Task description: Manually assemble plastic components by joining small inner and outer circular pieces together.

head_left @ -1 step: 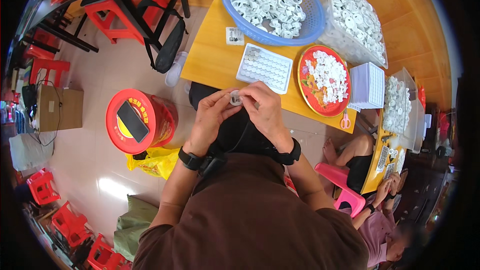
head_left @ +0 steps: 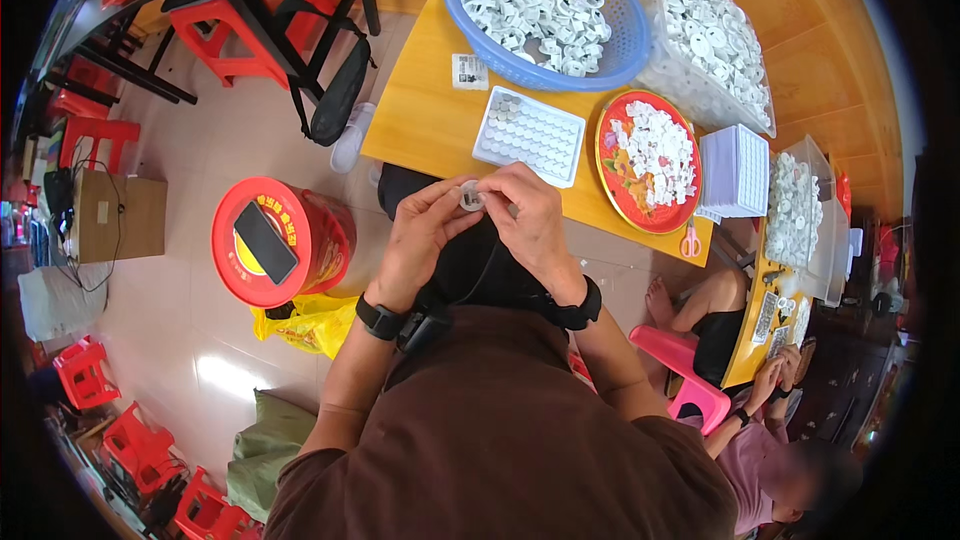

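Observation:
Just beyond my lap, a small round white plastic piece [head_left: 470,197] with a dark spot on it is pinched between my two hands. My left hand [head_left: 424,228] grips its left side with thumb and fingers. The fingertips of my right hand [head_left: 528,218] close on its right side and partly cover it. On the table right beyond my fingers lies a white tray [head_left: 548,162] with rows of round pockets; greyish discs sit in its far left corner. To its right, a red and gold round plate [head_left: 640,215] carries a heap of small white pieces.
A blue basket [head_left: 460,15] and a clear bin [head_left: 660,90] of white round parts stand at the table's back. Stacked white trays [head_left: 735,175] and pink scissors [head_left: 690,243] lie right. A phone [head_left: 265,243] rests on a red bucket [head_left: 235,275] left. A co-worker's hands [head_left: 775,375] work at right.
The co-worker's head at the lower right has shifted slightly. My hands and the white piece show no visible movement.

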`<state>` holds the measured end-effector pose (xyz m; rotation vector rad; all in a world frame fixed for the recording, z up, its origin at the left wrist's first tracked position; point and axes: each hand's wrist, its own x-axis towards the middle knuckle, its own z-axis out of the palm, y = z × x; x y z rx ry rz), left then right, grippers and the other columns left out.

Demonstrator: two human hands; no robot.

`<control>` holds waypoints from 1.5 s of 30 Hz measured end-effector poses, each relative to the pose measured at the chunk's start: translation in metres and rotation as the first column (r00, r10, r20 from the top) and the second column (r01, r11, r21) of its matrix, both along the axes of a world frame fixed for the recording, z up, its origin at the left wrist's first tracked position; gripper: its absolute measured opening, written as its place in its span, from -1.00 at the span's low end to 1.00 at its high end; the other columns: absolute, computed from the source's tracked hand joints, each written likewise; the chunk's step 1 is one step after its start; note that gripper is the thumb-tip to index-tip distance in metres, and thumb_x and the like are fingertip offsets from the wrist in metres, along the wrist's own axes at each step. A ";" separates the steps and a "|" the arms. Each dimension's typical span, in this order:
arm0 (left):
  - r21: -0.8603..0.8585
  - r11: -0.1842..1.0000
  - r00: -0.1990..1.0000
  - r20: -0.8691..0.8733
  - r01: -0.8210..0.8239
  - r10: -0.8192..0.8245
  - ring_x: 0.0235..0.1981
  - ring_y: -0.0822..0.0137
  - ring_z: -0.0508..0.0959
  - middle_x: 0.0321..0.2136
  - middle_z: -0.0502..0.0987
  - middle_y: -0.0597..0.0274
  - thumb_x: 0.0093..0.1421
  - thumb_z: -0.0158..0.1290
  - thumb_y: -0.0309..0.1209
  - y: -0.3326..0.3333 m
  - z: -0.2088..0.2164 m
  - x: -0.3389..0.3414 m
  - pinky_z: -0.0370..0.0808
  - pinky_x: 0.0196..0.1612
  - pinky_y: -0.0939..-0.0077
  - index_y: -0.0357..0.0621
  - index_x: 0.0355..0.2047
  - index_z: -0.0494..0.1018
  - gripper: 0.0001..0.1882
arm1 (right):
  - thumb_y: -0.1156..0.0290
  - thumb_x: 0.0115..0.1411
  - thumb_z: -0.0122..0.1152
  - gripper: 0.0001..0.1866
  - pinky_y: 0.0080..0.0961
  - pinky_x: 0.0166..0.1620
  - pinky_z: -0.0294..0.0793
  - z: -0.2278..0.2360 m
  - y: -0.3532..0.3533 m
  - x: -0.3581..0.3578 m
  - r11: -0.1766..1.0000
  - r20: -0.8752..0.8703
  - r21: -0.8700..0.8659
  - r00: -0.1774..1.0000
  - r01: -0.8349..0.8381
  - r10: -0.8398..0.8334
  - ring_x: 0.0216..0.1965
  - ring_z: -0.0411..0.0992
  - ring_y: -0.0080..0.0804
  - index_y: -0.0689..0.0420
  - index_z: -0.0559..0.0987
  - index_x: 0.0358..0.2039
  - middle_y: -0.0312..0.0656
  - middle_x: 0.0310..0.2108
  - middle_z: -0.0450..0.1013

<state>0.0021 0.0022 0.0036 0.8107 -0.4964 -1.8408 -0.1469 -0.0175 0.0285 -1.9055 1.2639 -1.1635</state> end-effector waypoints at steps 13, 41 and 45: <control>0.012 1.000 0.998 -0.059 -0.001 0.002 -0.21 0.39 0.51 -0.22 0.49 0.19 0.23 -0.09 -0.43 0.001 0.002 0.000 0.49 -0.11 0.48 -0.23 -0.11 0.39 -0.75 | 0.69 -0.05 0.13 -0.82 -0.45 -0.47 0.38 0.003 0.007 0.004 0.990 -0.048 -0.136 0.998 0.045 -0.052 -0.50 0.40 -0.24 0.18 0.46 -0.40 -0.15 -0.52 0.38; 0.037 0.999 0.999 0.020 0.039 -0.040 -0.25 0.38 0.53 -0.25 0.51 0.17 0.23 -0.08 -0.39 0.004 0.002 -0.003 0.50 -0.15 0.52 -0.25 -0.14 0.40 -0.75 | 0.68 -0.11 0.09 -0.75 -0.41 -0.45 0.40 0.007 0.011 -0.005 0.987 -0.167 -0.153 0.986 -0.055 0.029 -0.50 0.39 -0.23 0.20 0.46 -0.34 -0.13 -0.51 0.38; 0.025 0.998 0.998 -0.027 0.062 -0.061 -0.21 0.28 0.53 -0.22 0.50 0.03 0.25 -0.10 -0.37 0.003 0.004 -0.002 0.50 -0.14 0.51 -0.28 -0.11 0.38 -0.72 | 0.64 -0.04 0.12 -0.86 -0.50 -0.50 0.39 0.012 -0.001 -0.017 0.993 0.002 -0.012 0.993 0.121 -0.121 -0.56 0.41 -0.32 0.22 0.47 -0.40 -0.13 -0.53 0.41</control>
